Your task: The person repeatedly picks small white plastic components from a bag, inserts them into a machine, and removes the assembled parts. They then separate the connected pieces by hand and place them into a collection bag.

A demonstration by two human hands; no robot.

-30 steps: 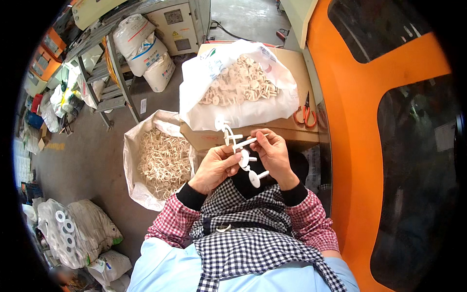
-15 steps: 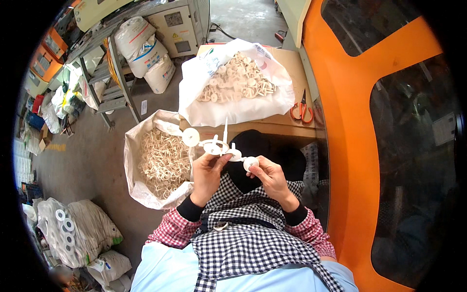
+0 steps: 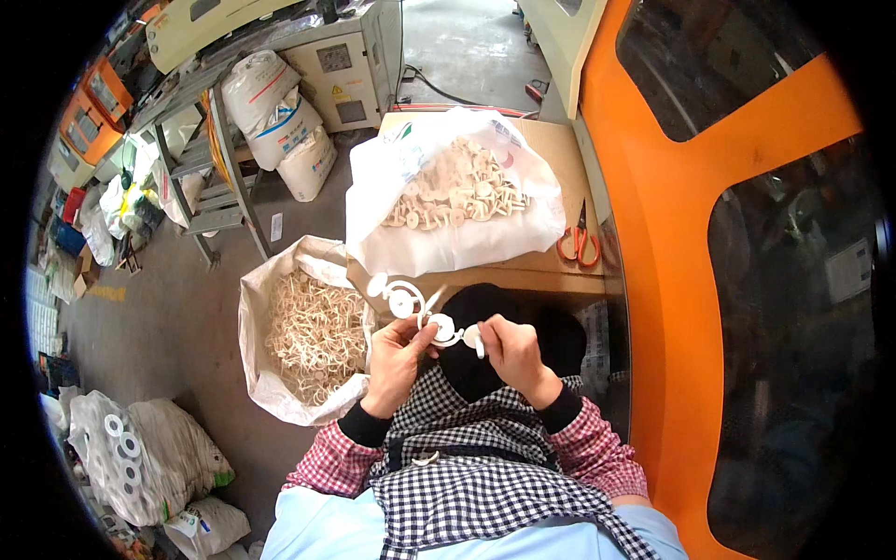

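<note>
A white moulded plastic sprue with several round discs [image 3: 401, 301] hangs over my lap, a thin spike rising from its middle. My left hand [image 3: 394, 369] is closed around its middle, thumb beside one disc. My right hand [image 3: 516, 350] pinches the disc at the right end, fingers curled; whether that disc is still joined to the sprue I cannot tell. Beyond my hands, a white sack [image 3: 420, 259] lies opened with many loose disc-and-stem pieces [image 3: 457, 191] in it. Left of my left hand stands another white sack [image 3: 254, 369], full of thin curled plastic scraps [image 3: 313, 327].
Orange-handled cutters [image 3: 579, 247] lie on the cardboard surface [image 3: 565, 177] right of the sack. A large orange machine [image 3: 677, 280] closes off the right side. Stacked filled sacks [image 3: 280, 121] stand beside a metal step ladder [image 3: 224, 219] at the far left. More bags [image 3: 173, 439] lie lower left.
The sprue has tilted, its discs now turned more toward me. My right hand has rotated so its knuckles face up, around the end disc. The view has shifted slightly upward.
</note>
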